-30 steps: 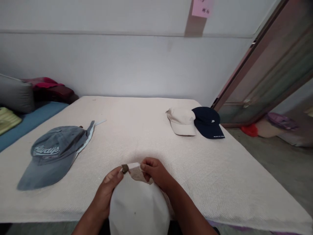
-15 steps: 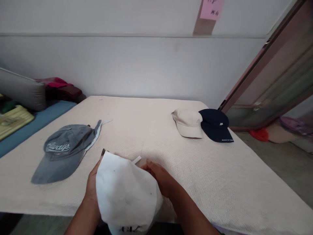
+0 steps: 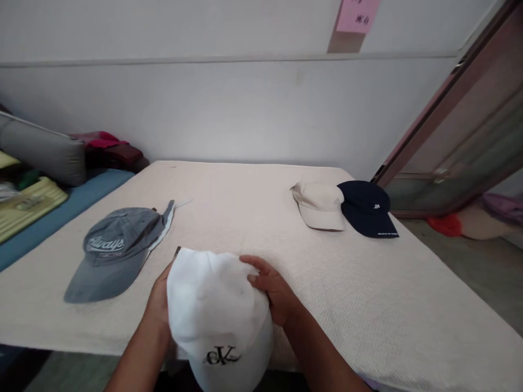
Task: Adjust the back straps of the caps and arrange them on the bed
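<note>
A: White fabric cap with black lettering point(image 3: 218, 310), where?
B: Above near edge, pale cloth-covered desk point(image 3: 241, 212).
A: Grip?
B: Left hand point(image 3: 158, 305) holds its left side, fingertips hidden; right hand point(image 3: 274, 291), partly closed, holds its far right.

So both forearms angle in from the bottom, left hand point(image 3: 160, 298) partly hidden, right hand point(image 3: 272, 286) palm inward with fingers curled.

Both hands hold a white cap point(image 3: 218, 310), with a grey cap point(image 3: 118, 253) to its left.
</note>
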### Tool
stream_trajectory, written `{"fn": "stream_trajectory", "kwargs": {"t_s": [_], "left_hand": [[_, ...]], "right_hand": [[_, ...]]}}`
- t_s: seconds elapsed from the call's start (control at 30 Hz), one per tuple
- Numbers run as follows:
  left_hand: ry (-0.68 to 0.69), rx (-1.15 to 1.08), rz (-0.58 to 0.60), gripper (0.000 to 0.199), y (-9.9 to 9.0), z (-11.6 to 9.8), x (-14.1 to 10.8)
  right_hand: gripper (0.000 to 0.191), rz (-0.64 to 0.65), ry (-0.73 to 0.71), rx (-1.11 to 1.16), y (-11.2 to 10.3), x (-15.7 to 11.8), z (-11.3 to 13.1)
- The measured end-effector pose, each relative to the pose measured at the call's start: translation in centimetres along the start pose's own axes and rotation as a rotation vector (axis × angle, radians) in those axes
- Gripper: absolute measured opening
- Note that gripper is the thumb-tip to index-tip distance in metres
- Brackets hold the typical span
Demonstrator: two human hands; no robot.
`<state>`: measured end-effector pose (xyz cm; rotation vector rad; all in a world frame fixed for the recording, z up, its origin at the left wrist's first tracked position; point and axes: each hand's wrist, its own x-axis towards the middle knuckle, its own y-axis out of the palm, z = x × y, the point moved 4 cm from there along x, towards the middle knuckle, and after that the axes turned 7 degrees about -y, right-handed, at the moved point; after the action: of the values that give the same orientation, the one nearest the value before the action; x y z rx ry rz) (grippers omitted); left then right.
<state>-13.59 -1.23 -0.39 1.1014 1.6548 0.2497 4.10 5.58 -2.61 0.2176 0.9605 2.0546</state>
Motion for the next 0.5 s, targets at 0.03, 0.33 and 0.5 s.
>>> {"fn": "stream_trajectory", "kwargs": {"t_s": [0.03,0.33,0.5], "left_hand": [[-0.017,-0.011,0.017,0.031,0.0,0.2,0.3],[-0.050,0.094,0.037,0.032,0.8,4.8,-0.3],[0.018,0.152,0.091,0.035,0.1,6.0,-0.3]], "right_hand": [[0.043,-0.079,-0.052,-0.002,-0.5,0.2,0.4],[0.059,-0.462,-0.338,0.231,-4.4,1.1,3.4],[0.059,-0.561,-0.420,0.282,-5.3,1.2,4.1]]}}
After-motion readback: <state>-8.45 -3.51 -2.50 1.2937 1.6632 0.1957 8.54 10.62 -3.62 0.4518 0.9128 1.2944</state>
